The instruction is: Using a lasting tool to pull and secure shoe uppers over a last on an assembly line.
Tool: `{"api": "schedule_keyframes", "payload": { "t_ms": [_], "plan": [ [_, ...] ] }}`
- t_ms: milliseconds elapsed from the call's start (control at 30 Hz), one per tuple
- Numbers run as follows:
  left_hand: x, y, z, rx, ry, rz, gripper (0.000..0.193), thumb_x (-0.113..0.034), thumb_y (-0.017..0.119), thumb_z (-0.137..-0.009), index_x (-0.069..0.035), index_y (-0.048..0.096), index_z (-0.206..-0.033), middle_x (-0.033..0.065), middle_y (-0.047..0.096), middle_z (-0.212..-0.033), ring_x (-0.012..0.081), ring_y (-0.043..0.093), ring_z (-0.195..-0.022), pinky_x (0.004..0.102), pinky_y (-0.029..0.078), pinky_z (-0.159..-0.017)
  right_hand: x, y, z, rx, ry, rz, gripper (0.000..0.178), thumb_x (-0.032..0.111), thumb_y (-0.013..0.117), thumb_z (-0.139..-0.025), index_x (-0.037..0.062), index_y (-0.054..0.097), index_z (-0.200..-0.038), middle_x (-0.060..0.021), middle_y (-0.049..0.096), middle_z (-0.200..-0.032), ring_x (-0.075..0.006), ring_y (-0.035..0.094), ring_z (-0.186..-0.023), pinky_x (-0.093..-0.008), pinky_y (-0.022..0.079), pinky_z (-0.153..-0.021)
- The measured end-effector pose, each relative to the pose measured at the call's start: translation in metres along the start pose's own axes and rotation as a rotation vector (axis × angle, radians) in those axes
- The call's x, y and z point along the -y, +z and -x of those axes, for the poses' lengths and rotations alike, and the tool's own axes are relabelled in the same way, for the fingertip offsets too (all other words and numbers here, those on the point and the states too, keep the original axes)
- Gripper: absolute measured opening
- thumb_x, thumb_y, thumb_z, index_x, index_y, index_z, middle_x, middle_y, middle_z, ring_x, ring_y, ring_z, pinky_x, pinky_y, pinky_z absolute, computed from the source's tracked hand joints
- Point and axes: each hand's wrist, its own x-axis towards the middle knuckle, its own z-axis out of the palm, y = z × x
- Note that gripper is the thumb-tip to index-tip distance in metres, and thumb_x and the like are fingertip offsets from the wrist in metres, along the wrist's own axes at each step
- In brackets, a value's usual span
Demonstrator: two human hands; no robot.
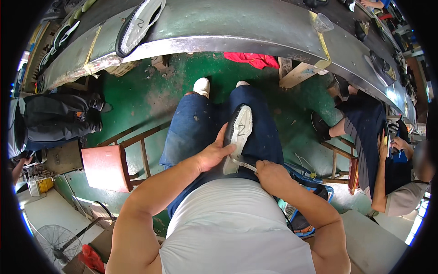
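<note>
A shoe sole, white on its face with a black rim, lies lengthwise on my lap over blue jeans. My left hand grips its near left edge, thumb on the white face. My right hand is closed on a small thin tool whose tip meets the sole's near end. What kind of tool it is I cannot tell.
A long grey metal workbench curves across the top, carrying another sole and a clear plastic cup. A red wooden stool stands at my left. Seated people are at the left and right. A fan sits lower left.
</note>
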Motion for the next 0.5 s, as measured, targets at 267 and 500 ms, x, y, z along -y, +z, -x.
{"api": "schedule_keyframes", "payload": {
  "t_ms": [267,500],
  "plan": [
    [0.005,0.009,-0.004,-0.166,-0.004,-0.094,0.087,-0.012,0.057,-0.099,-0.013,-0.004,-0.161,0.0123,0.037,-0.153,0.0188,0.039,-0.137,0.0315,0.03,-0.114,-0.005,0.007,0.001,-0.139,-0.18,0.237,0.017,0.011,0.06,-0.084,0.0002,0.058,-0.096,-0.0165,0.066,-0.095,-0.0295,0.068,-0.086,-0.0373,0.058,-0.071],
    [0.003,0.016,0.013,-0.155,0.016,-0.521,0.094,-0.018,0.058,-0.1,-0.011,-0.015,-0.158,0.022,0.029,-0.157,0.0268,0.032,-0.144,0.0334,0.027,-0.117,-0.009,0.006,0.006,0.127,-0.03,0.115,0.016,0.01,0.059,-0.085,-0.0023,0.059,-0.095,-0.022,0.068,-0.094,-0.0354,0.07,-0.087,-0.0443,0.057,-0.072]
  ]
}}
